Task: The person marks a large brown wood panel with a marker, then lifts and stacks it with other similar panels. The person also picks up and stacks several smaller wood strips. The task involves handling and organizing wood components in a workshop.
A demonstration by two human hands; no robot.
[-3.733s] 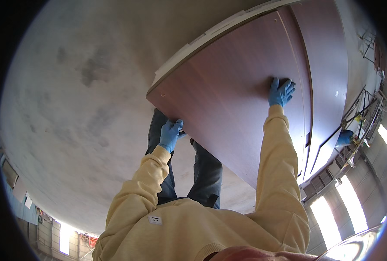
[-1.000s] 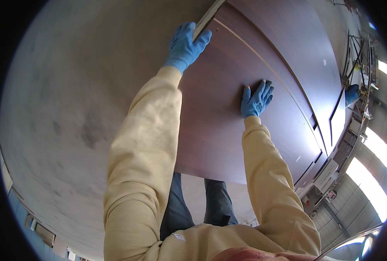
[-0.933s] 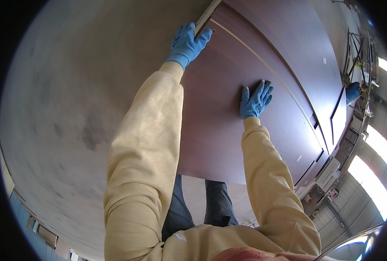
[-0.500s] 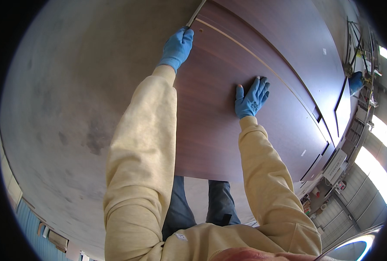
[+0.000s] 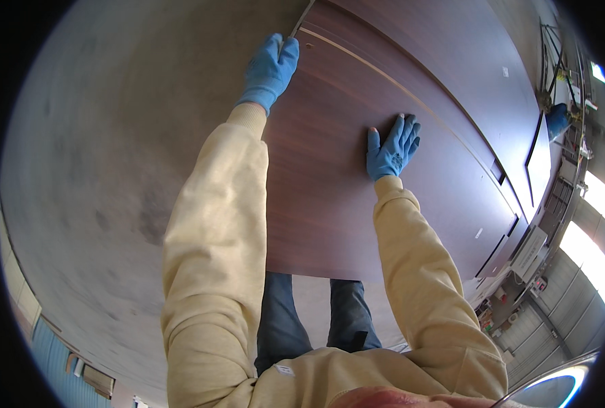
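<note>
A large reddish-brown wood-look panel point(image 5: 330, 204) lies flat in front of me, with a pale strip point(image 5: 357, 58) along its far side and a small round hole near its far left corner. My left hand point(image 5: 268, 71), in a blue work glove, closes around the panel's left edge close to that corner; its lower fingers are hidden. On the panel's top face rests my right hand point(image 5: 389, 153), gloved in the same blue, palm down with fingers spread. The tips of its thumb and a finger look bare or worn.
Further brown panels point(image 5: 465, 61) lie beyond, with dark gaps and cutouts along their edges. Grey concrete floor point(image 5: 98, 170) spreads to the left. At the far right are metal frames, a blue object point(image 5: 557, 122), a light-coloured box point(image 5: 530, 255) and cluttered shelving.
My left hand has shifted slightly left and up along the panel's edge, its fingers less tightly curled. My right hand stays flat on the panel, while the view has moved slightly.
</note>
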